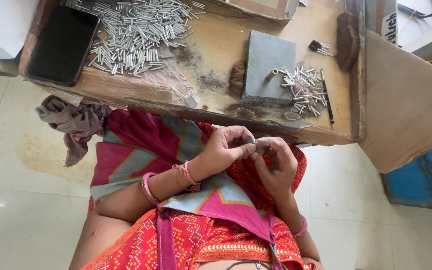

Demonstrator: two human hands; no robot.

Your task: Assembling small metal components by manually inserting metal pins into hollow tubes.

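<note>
A: The two hands meet over the lap, just below the near edge of the wooden work board (216, 45). The left hand (226, 147) is curled, its thumb and fingertips pinched on a small silvery metal tube (252, 142).

B: And the right hand (275, 165)?

A: It is cupped close against the left one, fingers bent inward and touching the same spot. Whether it grips the tube too or only steadies it cannot be told; the piece is tiny and mostly hidden between the fingertips.

B: So the tube is held in the air, not on the board?

A: Yes, it sits between both hands, above the pink and red patterned cloth (146, 145) across the person's knees.

B: What lies on the board?

A: A big heap of loose metal tubes (136, 32) spreads over the far left part, beside a black tray (61, 45). A grey square block (268, 65) rests nearer the right side, with one brass-coloured tube (272, 74) on it. Just beside the block is a smaller pile of tubes (303, 89) and a thin dark pen-like stick (327, 102). A tuft of brown bristles (348, 40) lies by the right rim.

B: Anything else?

A: A crumpled grey-brown rag (73, 125) hangs at the board's left corner.
</note>
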